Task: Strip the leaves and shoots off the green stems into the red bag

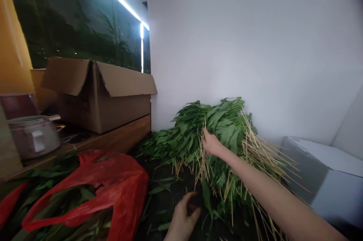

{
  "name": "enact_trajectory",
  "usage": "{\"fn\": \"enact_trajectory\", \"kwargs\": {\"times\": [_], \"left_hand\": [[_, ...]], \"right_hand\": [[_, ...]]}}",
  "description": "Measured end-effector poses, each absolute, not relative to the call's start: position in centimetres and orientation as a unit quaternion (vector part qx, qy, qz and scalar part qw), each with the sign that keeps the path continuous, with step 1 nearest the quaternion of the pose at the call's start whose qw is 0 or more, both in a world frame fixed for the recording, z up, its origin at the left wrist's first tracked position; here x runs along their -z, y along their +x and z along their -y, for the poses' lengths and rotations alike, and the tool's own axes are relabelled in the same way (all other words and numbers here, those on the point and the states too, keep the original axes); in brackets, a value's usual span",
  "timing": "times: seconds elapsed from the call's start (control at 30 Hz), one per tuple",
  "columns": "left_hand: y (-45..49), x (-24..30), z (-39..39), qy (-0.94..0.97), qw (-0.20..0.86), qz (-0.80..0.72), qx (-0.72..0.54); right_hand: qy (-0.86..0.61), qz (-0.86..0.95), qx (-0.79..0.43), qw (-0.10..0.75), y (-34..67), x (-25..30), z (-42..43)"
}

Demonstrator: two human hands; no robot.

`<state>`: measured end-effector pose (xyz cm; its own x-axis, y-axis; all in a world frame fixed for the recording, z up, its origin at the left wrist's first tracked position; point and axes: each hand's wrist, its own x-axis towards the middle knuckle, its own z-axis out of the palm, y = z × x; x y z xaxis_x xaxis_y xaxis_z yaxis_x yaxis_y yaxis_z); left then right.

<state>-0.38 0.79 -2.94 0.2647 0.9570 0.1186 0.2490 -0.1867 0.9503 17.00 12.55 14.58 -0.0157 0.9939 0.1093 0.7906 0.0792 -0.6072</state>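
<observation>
Right hand (211,143): fingers close together, pressed into a heap of leafy stems (224,127); whether they grip cannot be told. Left hand (183,216): fingers half-curled, nothing visible in them, just below the heap's near edge, near loose leaves (160,190). Heap: against a white wall (241,44). Red plastic bag (124,190): left of the heap, leaves inside. Cardboard box (104,99): on a wooden ledge (119,137).

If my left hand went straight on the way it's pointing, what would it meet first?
Probably the pile of leafy stalks, up and to the right of the left hand, though depth is hard to judge from this view.
</observation>
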Motion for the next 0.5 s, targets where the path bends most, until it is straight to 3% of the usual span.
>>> {"fn": "enact_trajectory", "kwargs": {"times": [0.27, 0.37, 0.5], "left_hand": [[-0.3, 2.9, 0.9, 0.853, 0.236, -0.412, -0.216], [-0.2, 2.9, 0.9, 0.866, 0.215, -0.406, -0.197], [0.2, 2.4, 1.4, 0.873, 0.200, -0.411, -0.169]], "right_hand": [[-0.565, 0.758, -0.246, 0.215, 21.3, -8.7, 4.5], [-0.549, 0.779, -0.148, 0.265, 22.9, -7.1, 9.5], [-0.567, 0.768, -0.158, 0.253, 23.7, -5.8, 13.3]]}}
